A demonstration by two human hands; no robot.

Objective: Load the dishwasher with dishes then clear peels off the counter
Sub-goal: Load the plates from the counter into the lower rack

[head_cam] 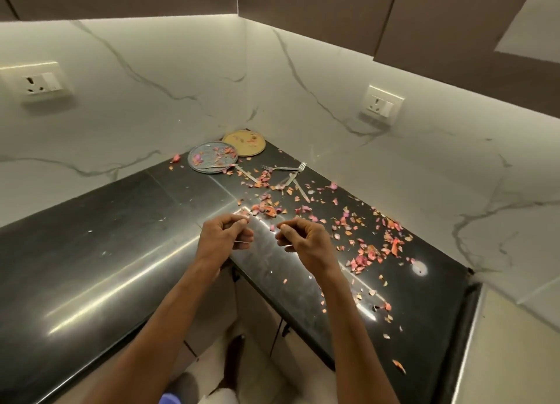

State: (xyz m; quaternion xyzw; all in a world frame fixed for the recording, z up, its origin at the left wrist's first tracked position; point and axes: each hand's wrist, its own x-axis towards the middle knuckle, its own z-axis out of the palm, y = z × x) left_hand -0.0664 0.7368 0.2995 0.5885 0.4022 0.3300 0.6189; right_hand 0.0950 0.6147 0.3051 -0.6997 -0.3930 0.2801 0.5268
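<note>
Both hands hang over the inner corner of the black counter (106, 252), just past its near edge. The left hand (225, 237) has its fingers curled in, thumb against forefinger; a thin pale sliver shows at its fingertips, but whether it truly pinches something cannot be told. The right hand (306, 241) is curled the same way, thumb and forefinger together, with a similar thin pale line beside it, too small to name.

Between the two hands lies a narrow bare strip of glossy counter. To the left the counter runs wide and almost bare, with only a few pale specks. The near edge bends around the corner below the wrists, cabinet fronts and floor showing beneath.

Just beyond the fingertips sits a small heap of the pink and orange peels (266, 209). They scatter rightward along the right-hand run of counter and thin out toward its near end. Farther off, two forks (291, 173) lie crossed among the peels. In the far corner a grey plate (212, 156) bears peels and a utensil across its near rim, touching a yellow plate (244, 143) behind it. The marble walls close both far sides, each with a socket (382, 105).
</note>
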